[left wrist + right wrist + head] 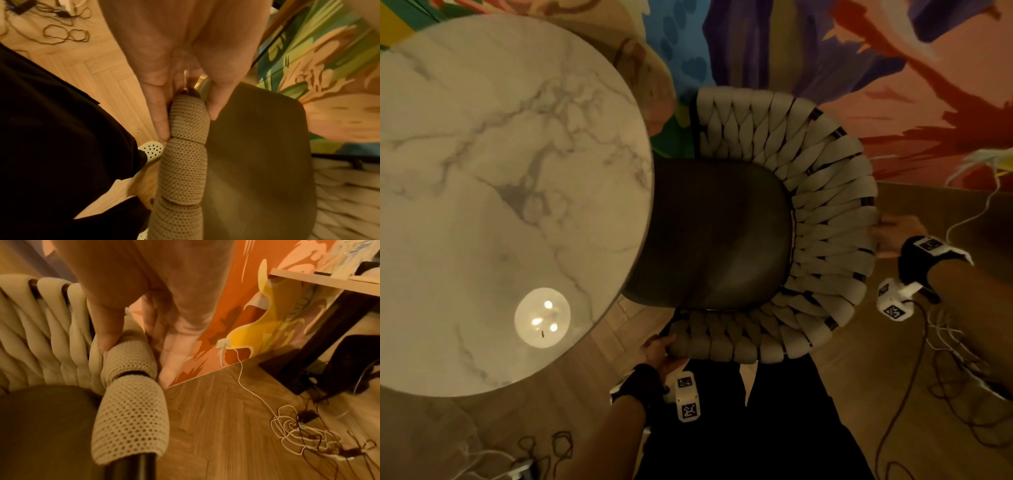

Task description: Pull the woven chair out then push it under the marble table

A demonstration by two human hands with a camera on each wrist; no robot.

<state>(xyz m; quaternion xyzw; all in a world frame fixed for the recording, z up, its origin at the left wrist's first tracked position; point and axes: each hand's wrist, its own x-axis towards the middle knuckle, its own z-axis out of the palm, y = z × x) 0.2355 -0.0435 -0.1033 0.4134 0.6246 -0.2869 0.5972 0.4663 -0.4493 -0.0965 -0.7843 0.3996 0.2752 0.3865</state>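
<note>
The woven chair (825, 192) has a beige braided back and arms and a dark seat cushion (715, 236). The front of the seat lies under the edge of the round marble table (500, 171) on the left. My left hand (659, 349) grips the front end of the near armrest. In the left wrist view, the left hand (188, 123) has its thumb and fingers on either side of the mesh-covered rim (183, 170). My right hand (893, 233) holds the outer edge of the backrest. The right wrist view shows the right hand (137, 357) clasping the rim (131, 418).
A painted mural wall (859, 68) stands just behind the chair. Tangled cables (945, 342) lie on the wooden floor at the right, and more cables (544, 448) at the lower left. My legs (756, 428) stand beside the chair. A dark desk leg (329, 337) is further right.
</note>
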